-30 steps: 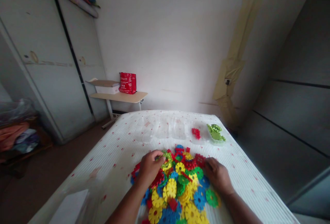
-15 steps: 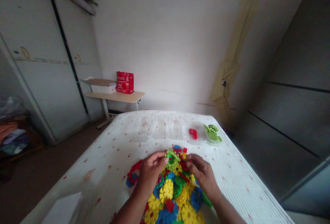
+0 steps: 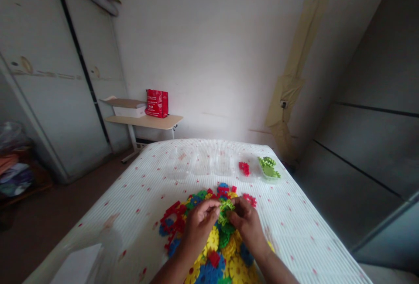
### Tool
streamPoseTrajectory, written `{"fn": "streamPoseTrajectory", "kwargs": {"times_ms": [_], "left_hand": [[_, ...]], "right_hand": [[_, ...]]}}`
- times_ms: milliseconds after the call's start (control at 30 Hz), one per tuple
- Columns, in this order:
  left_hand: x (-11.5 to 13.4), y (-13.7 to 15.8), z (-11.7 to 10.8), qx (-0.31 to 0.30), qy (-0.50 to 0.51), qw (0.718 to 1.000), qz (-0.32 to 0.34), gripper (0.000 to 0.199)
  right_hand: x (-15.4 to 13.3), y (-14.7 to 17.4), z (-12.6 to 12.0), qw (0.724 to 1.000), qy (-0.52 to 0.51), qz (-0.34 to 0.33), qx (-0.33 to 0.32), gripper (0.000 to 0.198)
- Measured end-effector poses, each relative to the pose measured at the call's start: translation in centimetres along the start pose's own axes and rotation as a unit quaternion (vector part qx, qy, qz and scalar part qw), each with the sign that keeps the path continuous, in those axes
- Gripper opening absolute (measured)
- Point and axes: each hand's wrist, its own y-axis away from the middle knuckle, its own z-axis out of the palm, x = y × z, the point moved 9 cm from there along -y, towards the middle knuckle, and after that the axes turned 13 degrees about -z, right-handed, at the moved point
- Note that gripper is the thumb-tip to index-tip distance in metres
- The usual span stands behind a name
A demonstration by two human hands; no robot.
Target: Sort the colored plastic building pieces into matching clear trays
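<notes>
Both of my hands meet over a pile of coloured gear-shaped plastic pieces [image 3: 216, 253] on a white dotted tablecloth. My left hand [image 3: 200, 223] and my right hand [image 3: 246, 223] together pinch a light-green gear cluster [image 3: 225, 210] held just above the pile. Red, blue, yellow and green pieces lie under and around my wrists.
At the table's far side stand clear plastic trays: one with red pieces [image 3: 244, 168], one with light-green pieces [image 3: 269, 168], others [image 3: 199, 164] look empty. A side table [image 3: 144, 121] with a red bag [image 3: 157, 103] stands by the wall. A cupboard [image 3: 49, 92] is at left.
My left hand lifted a light-green cluster from the pile. My right hand came in from the right side and took hold of it too.
</notes>
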Motion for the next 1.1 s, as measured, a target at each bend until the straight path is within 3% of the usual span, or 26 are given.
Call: {"fn": "streamPoseTrajectory", "kwargs": {"times_ms": [167, 300, 533, 633, 767, 900, 1000, 1100], "left_hand": [[1.0, 0.7, -0.2, -0.004, -0.017, 0.999, -0.030, 0.031], [0.3, 0.3, 0.6, -0.028, -0.066, 0.997, -0.017, 0.034], [0.4, 0.0, -0.4, 0.051, -0.227, 0.970, 0.061, 0.029], [1.4, 0.3, -1.4, 0.097, -0.329, 0.933, 0.112, 0.025], [1.8, 0.6, -1.8, 0.108, -0.436, 0.882, 0.144, 0.020], [1.0, 0.7, -1.9, 0.111, -0.475, 0.862, 0.139, 0.017], [0.3, 0.6, -1.6, 0.099, -0.474, 0.866, 0.129, 0.019], [0.0, 0.5, -1.5, 0.089, -0.476, 0.866, 0.124, 0.020]], "right_hand": [[0.5, 0.1, -0.3, 0.996, -0.066, 0.044, 0.027, 0.026], [-0.1, 0.1, -0.1, 0.993, -0.091, 0.067, 0.023, 0.030], [0.1, 0.1, -0.7, 0.990, -0.110, 0.086, 0.020, 0.031], [-0.1, -1.2, -3.9, 0.992, -0.094, 0.069, 0.053, 0.030], [-1.0, -4.5, -11.9, 0.988, -0.012, 0.008, 0.155, 0.029], [-1.4, -7.4, -20.3, 0.944, 0.150, -0.005, 0.294, 0.038], [-0.7, -9.5, -23.3, 0.926, 0.200, 0.010, 0.321, 0.038], [0.6, -11.4, -24.1, 0.915, 0.249, 0.041, 0.315, 0.031]]}}
